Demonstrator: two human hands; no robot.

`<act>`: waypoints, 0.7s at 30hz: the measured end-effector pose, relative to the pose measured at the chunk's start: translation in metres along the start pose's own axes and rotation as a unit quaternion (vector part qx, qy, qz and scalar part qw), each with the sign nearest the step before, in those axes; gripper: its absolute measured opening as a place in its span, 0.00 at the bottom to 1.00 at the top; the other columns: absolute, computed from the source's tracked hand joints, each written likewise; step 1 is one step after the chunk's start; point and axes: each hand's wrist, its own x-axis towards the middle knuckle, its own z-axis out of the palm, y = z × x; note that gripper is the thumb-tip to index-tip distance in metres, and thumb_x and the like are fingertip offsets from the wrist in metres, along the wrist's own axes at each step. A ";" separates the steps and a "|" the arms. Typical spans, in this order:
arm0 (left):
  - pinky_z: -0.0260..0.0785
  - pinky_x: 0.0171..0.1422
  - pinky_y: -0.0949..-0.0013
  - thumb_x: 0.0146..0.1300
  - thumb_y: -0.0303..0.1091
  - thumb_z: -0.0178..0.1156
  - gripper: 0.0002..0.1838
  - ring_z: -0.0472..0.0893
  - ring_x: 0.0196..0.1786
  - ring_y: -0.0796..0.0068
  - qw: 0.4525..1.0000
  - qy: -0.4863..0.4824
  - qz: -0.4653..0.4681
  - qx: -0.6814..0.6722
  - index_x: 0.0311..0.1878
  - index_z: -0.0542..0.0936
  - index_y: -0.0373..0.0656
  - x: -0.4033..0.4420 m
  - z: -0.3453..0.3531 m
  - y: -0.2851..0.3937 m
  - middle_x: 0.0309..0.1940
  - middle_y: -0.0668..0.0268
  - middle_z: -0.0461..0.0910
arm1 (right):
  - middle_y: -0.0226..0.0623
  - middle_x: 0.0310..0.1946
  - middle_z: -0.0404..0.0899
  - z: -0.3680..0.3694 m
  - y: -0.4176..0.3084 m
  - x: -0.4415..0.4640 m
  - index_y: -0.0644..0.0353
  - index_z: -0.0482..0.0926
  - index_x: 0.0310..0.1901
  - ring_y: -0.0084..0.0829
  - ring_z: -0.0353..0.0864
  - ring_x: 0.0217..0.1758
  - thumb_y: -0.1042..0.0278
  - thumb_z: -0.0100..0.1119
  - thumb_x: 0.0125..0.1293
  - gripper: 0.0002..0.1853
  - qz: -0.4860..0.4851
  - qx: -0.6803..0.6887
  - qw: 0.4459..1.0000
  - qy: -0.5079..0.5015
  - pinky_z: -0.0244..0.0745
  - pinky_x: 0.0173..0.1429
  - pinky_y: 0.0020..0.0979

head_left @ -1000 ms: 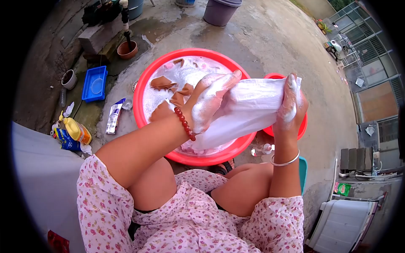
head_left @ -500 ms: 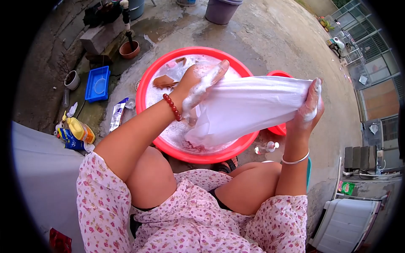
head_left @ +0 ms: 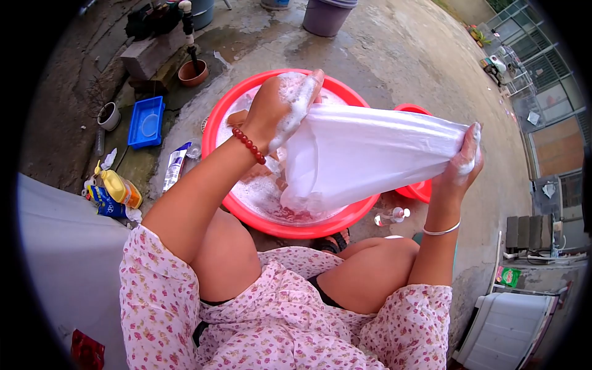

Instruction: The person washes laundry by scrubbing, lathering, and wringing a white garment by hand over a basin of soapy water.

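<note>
- Since the earlier frames both hands have drawn apart: the left hand (head_left: 285, 111) has risen and the right hand (head_left: 464, 163) has gone further out, so the white cloth (head_left: 376, 157) between them is pulled longer.
- Nearest me, the floral dress (head_left: 283, 314) covers the person's lap, bare knees to either side.
- The left hand, foamy and wearing a red bead bracelet (head_left: 248, 146), has its grip closed on the cloth's upper left corner, thumb pointing up and away.
- The right hand, a pale bangle (head_left: 443, 229) at its wrist, has its grip closed around the bunched narrower end.
- The cloth's long axis runs crosswise from hand to hand, slanting slightly nearer the person at the right; its loose, wider left part hangs down over the big red basin (head_left: 308, 231). Whether it touches the suds I can't tell.
- Foam and brown fabric (head_left: 237, 118) show in that basin; a smaller red basin (head_left: 421, 193) sits partly behind the cloth, a clear bottle (head_left: 393, 216) nearby.
- Farther off, a purple bucket (head_left: 328, 17) stands on the concrete.
</note>
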 end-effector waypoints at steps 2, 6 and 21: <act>0.63 0.35 0.72 0.63 0.51 0.53 0.22 0.72 0.30 0.78 1.000 -0.020 -0.007 0.016 0.30 0.76 0.38 -0.003 0.001 0.000 0.24 0.68 0.74 | 0.27 0.24 0.70 -0.001 0.002 0.001 0.58 0.70 0.29 0.20 0.69 0.27 0.51 0.49 0.68 0.18 0.003 -0.001 1.000 0.003 0.67 0.33 0.24; 0.68 0.43 0.66 0.57 0.48 0.61 0.20 0.78 0.36 0.66 0.939 -0.172 0.140 0.264 0.40 0.77 0.39 -0.008 0.000 -0.001 0.30 0.60 0.78 | 0.25 0.20 0.68 0.001 0.003 0.003 0.57 0.69 0.25 0.17 0.65 0.23 0.50 0.50 0.68 0.20 -0.005 -0.019 0.999 0.025 0.61 0.29 0.22; 0.70 0.38 0.70 0.66 0.47 0.50 0.18 0.79 0.32 0.75 0.960 -0.112 -0.167 -0.197 0.39 0.77 0.40 -0.002 -0.005 -0.009 0.27 0.64 0.79 | 0.46 0.32 0.81 -0.001 0.020 -0.021 0.66 0.79 0.37 0.34 0.78 0.31 0.80 0.67 0.44 0.15 -0.156 -0.334 0.825 -0.428 0.71 0.38 0.25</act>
